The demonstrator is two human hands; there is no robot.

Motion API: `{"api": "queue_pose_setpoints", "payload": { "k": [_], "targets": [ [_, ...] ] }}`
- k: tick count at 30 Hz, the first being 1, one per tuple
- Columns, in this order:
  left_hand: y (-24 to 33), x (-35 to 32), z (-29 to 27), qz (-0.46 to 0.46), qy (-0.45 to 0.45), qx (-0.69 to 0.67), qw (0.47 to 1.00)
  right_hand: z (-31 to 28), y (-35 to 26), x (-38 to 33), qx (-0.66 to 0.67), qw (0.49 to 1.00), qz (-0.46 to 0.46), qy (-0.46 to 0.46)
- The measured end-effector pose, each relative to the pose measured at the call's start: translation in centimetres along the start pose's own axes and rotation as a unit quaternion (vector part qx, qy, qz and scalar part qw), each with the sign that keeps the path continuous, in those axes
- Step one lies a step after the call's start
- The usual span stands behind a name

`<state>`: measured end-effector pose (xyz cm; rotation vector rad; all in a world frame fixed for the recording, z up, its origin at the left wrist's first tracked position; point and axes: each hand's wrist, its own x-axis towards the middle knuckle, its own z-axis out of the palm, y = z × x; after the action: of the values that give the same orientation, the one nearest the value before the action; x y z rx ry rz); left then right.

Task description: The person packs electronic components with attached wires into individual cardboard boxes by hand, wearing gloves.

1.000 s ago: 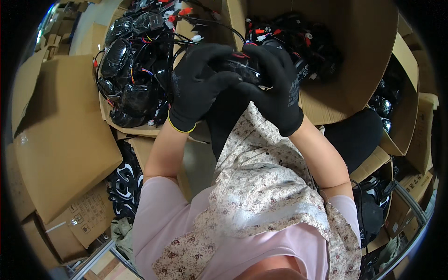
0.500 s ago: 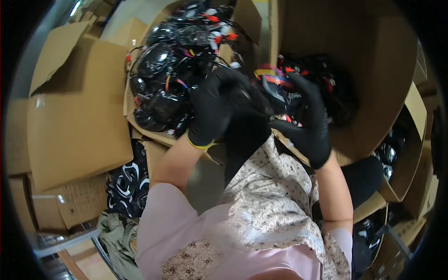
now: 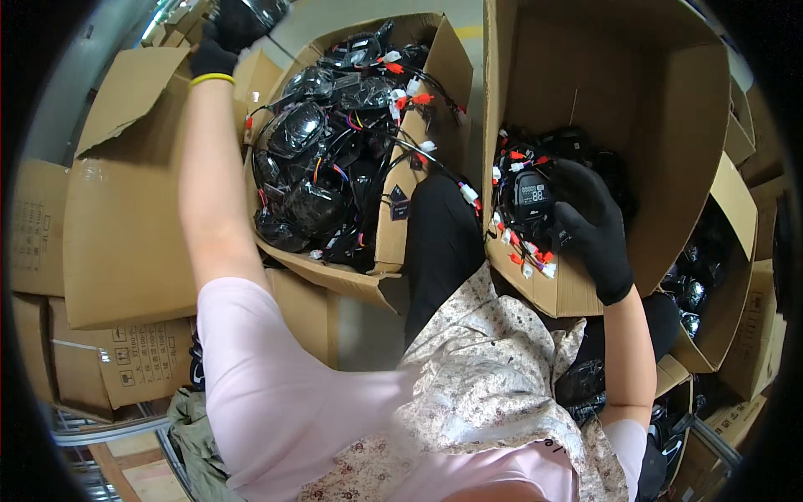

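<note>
Stretched to the far left, my left hand (image 3: 214, 58) in a black glove grips a black, shiny, plastic-wrapped lamp-like unit (image 3: 253, 15), partly cut off by the top edge. A dark cable trails from it. My right hand (image 3: 595, 230), also in a black glove, is inside the right cardboard box (image 3: 548, 289). Its thumb and fingers are apart beside a small black display unit (image 3: 530, 194) with a lit-looking screen face. Whether the fingertips touch that unit I cannot tell. White and red cable connectors (image 3: 527, 258) lie around it.
A middle carton (image 3: 335, 280) is heaped with wrapped black units (image 3: 297, 130) and cables, some hanging over its right side. Closed cartons (image 3: 142, 226) stack at left. Another open box with shiny wrapped parts (image 3: 693, 293) stands at right. A metal frame (image 3: 113, 431) lies lower left.
My left hand has swung from the middle to the far upper left, with the wrapped unit in it. My right hand has shifted slightly right and down; the display unit now lies in the right box.
</note>
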<state>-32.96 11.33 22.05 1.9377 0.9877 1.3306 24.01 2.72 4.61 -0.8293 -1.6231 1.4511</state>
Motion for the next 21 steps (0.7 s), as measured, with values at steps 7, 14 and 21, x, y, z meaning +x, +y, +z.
{"api": "queue_pose_setpoints", "payload": {
  "k": [7,14,21],
  "targets": [
    [-9.5,-1.2,3.2,-0.057,-0.13,0.674,0.725,-5.6,1.4,-3.4,-0.039,0.993,0.069,0.088],
    [-9.5,3.1,-1.0,0.265,-0.192,0.737,0.591,-9.9,2.8,-6.4,-0.077,0.979,0.091,0.168],
    [-14.7,-5.8,-0.8,-0.207,0.142,0.75,0.612,-9.9,4.2,-6.2,-0.102,0.98,0.061,0.162]
  ]
}}
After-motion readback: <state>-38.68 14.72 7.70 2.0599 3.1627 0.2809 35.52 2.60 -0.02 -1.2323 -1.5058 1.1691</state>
